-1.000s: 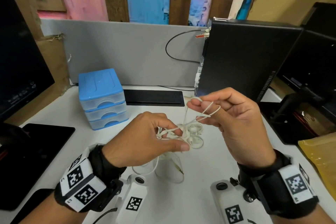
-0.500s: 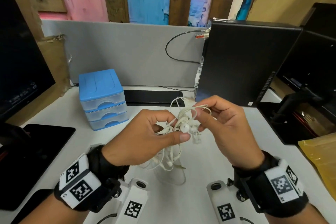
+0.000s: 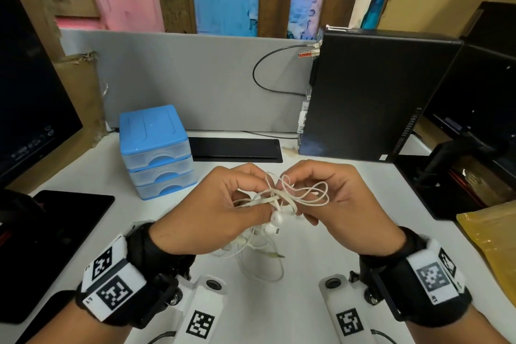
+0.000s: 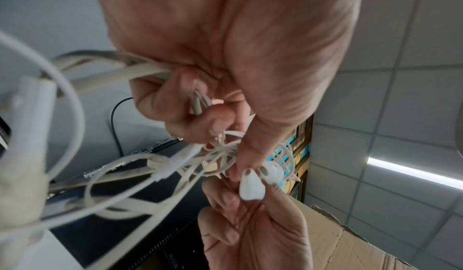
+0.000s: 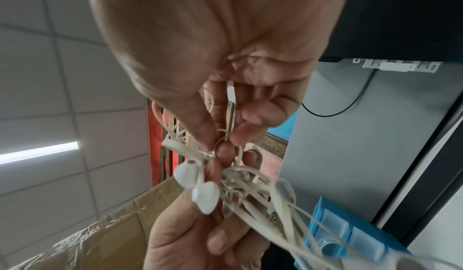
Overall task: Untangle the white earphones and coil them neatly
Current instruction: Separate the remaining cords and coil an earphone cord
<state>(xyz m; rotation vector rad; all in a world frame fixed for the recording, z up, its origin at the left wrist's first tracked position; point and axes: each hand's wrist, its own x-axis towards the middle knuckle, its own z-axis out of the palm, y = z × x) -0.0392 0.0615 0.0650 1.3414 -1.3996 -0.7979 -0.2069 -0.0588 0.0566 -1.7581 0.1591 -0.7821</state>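
Note:
The white earphones (image 3: 282,198) are a tangled bunch of thin cord held above the desk between both hands. My left hand (image 3: 251,193) pinches the knot from the left, its thumb under the cords. My right hand (image 3: 290,190) pinches loops on the right side, and a wide loop lies over its fingers. Two earbuds (image 3: 275,222) dangle just below the knot, seen also as the earbuds (image 4: 260,181) in the left wrist view and the earbuds (image 5: 196,183) in the right wrist view. More cord and the jack plug (image 3: 275,255) trail onto the white desk (image 3: 293,301) beneath.
A blue three-drawer box (image 3: 155,151) stands at the back left. A black computer tower (image 3: 371,98) stands at the back right, with a flat black device (image 3: 236,149) between them. A monitor (image 3: 30,92) and dark tablet (image 3: 50,234) are at the left, a yellow packet (image 3: 491,237) at the right.
My right hand came down and left from its raised pull, closing in on my left hand. The stretched loop went slack and bunched up, and both earbuds now hang below the knot.

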